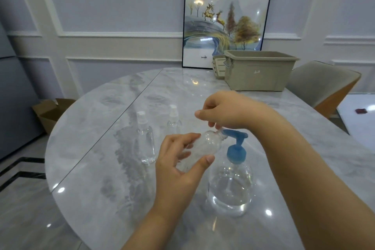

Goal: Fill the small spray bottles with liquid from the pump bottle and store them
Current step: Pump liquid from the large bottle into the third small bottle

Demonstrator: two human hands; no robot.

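Tilting a small spray bottle (199,149) in our left hand (180,160), we grip its body; thin, light, slippery plastic, we judge. Its neck meets the pump bottle (231,184) spout on the desk (91,168). Our right hand (225,110) is curled above the neck; whether it pinches anything we cannot tell.

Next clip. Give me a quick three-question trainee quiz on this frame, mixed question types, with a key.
1. True or false: the left hand holds a small bottle tilted, its open neck at the blue pump spout.
2. How many capped spray bottles stand on the table? A) one B) two C) four
3. Fill in: the beige bin stands in front of a framed ____.

Key: 1 true. 2 B: one and another. 3 picture.
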